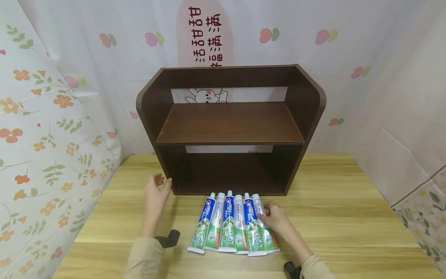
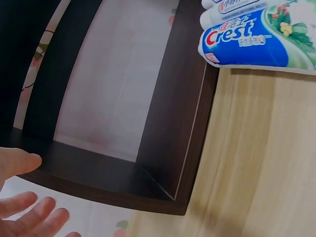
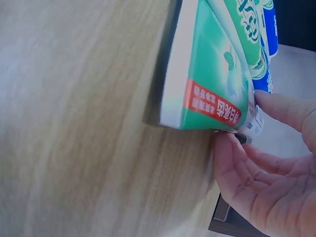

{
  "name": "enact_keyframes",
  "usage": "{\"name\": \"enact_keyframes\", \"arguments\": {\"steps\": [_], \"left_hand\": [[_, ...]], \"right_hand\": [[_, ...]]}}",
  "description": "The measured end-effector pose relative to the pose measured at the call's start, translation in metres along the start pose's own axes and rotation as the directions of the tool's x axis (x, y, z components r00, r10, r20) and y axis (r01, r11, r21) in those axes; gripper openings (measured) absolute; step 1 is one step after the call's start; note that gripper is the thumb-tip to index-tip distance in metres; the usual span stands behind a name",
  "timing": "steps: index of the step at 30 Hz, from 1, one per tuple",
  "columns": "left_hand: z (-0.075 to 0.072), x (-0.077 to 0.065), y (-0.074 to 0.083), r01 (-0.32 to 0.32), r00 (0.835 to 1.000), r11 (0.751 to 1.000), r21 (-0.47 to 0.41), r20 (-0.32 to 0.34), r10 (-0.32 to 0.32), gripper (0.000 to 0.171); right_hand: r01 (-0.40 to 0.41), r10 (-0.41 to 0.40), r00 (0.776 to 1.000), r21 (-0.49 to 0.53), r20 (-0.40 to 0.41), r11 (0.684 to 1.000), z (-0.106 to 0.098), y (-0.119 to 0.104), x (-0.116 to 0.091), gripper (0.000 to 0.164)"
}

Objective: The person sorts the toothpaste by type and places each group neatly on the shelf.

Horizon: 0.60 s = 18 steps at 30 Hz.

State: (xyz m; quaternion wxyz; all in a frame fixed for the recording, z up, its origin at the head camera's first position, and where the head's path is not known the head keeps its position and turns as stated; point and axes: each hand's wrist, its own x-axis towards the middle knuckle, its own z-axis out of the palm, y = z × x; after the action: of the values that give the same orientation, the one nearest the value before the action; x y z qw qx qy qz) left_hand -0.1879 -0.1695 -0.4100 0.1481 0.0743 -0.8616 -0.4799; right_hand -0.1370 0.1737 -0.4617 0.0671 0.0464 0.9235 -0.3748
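Several toothpaste tubes (image 1: 228,232) lie side by side on the table, caps toward a dark brown two-tier shelf (image 1: 230,124). Blue-and-green Crest tubes alternate with white-and-green ones. My right hand (image 1: 277,220) pinches the edge of the rightmost white-and-green tube (image 3: 212,84), thumb over it and fingers at its outer side. At the shelf's lower left side is my left hand (image 1: 155,195), fingers relaxed and holding nothing. In the left wrist view its thumb (image 2: 22,162) overlaps the side panel, with the other fingers outside it.
The shelf stands on a wood-grain table (image 1: 348,217), both compartments bare. Behind it hangs a white printed curtain (image 1: 244,38), with a floral cloth (image 1: 52,155) at the left. A black wrist mount (image 1: 168,238) sits at the left forearm.
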Motion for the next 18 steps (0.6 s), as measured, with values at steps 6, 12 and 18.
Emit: {"name": "enact_keyframes", "arguments": {"steps": [6, 12, 18], "left_hand": [[-0.003, 0.014, 0.004, 0.064, 0.988, 0.995, 0.075, 0.137, -0.074, 0.054], [-0.005, 0.032, 0.003, 0.055, 0.965, 0.983, 0.178, 0.243, -0.098, 0.056], [-0.007, 0.049, 0.000, 0.011, 0.944, 0.980, 0.198, 0.322, -0.075, 0.055]], "right_hand": [[-0.019, 0.019, 1.000, -0.021, 0.020, 1.000, -0.001, 0.000, 0.001, 0.046], [-0.080, 0.078, 0.994, 0.019, 0.071, 0.997, -0.002, 0.001, 0.002, 0.037], [-0.089, 0.090, 0.988, -0.016, 0.128, 0.996, -0.004, -0.002, 0.003, 0.024]]}}
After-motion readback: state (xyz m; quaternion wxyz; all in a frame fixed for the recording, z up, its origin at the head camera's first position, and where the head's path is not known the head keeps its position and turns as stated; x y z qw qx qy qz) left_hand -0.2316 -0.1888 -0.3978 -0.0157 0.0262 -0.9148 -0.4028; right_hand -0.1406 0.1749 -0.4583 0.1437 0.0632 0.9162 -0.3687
